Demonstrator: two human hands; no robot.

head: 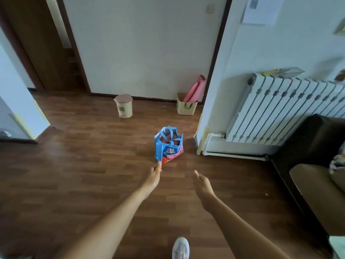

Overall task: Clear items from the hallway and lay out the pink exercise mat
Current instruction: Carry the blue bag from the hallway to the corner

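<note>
Left hand (154,176), fingertips at the blue bag (169,144) at 12 o'clock, and right hand (202,184) were released, grasping nothing. Pink exercise mat (195,88) stood rolled in a basket (186,108) at 1 o'clock.

No legible text at this frame. I am seeing printed artwork on the blue bag (169,146), a green label on the pedal bin (123,106) and a printed sheet (261,10) on the wall, all too blurred to read.
</note>
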